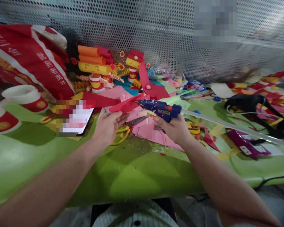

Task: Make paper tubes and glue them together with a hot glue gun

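Tabletop (137, 176), Chinese-lettered bag (49, 67), left grip (107, 125) pinching paper (125, 105), right grip (176, 128) round glue gun (153, 106)

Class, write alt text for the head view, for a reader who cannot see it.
The left hand holds red paper and the right hand points a blue glue gun at it over a green table. Scissors and pink paper lie below; paper figures stand behind. Cups and a phone are at left, a purple box at right.

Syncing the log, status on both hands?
Left hand holding red paper. Right hand gripping blue hot glue gun, nozzle close to paper. Yellow-handled scissors between hands.
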The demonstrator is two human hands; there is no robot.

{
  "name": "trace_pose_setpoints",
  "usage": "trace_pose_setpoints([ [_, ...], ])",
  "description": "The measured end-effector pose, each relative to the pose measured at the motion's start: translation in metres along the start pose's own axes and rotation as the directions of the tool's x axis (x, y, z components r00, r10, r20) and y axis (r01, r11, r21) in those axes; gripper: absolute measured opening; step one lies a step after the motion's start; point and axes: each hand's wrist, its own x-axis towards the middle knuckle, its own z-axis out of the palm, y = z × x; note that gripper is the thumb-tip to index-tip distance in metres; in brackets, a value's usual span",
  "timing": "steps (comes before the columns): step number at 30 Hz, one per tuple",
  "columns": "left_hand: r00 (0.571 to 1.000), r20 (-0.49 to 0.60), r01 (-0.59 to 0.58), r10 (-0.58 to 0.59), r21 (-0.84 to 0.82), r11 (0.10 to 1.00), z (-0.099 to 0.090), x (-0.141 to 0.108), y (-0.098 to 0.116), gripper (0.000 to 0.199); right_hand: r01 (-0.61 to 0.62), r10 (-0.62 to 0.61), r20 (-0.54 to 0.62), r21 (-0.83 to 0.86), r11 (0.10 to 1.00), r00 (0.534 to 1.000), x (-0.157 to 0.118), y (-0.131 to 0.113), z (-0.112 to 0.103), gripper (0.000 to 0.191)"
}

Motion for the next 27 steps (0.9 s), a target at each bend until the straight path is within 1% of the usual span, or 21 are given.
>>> trace_pose_setpoints([
  [5, 1.000, -0.004, -0.010, 0.010, -0.001, 1.000, -0.001, 0.001, 0.000, 0.012, -0.030, 0.030, 0.027, -0.022, 0.999, 0.999, 0.001, 0.002, -0.003, 0.046],
  [10, 1.000, -0.004, -0.017, 0.017, -0.009, 1.000, -0.001, 0.002, -0.001, 0.012, -0.069, 0.068, -0.010, -0.038, 0.997, 0.998, 0.000, 0.009, -0.004, 0.044],
  [18, 1.000, -0.003, -0.027, 0.027, -0.011, 1.000, -0.002, 0.003, 0.000, 0.011, -0.046, 0.043, -0.043, -0.056, 0.997, 0.998, 0.003, 0.010, -0.007, 0.048],
  [24, 0.999, 0.002, -0.041, 0.041, -0.009, 0.999, -0.002, 0.003, 0.000, 0.012, -0.124, 0.123, -0.031, -0.040, 0.991, 0.992, 0.003, 0.011, -0.009, 0.049],
  [27, 0.999, 0.000, -0.055, 0.055, -0.022, 0.998, -0.003, 0.003, 0.000, 0.013, -0.143, 0.143, -0.033, -0.024, 0.989, 0.989, 0.004, 0.011, -0.010, 0.048],
])
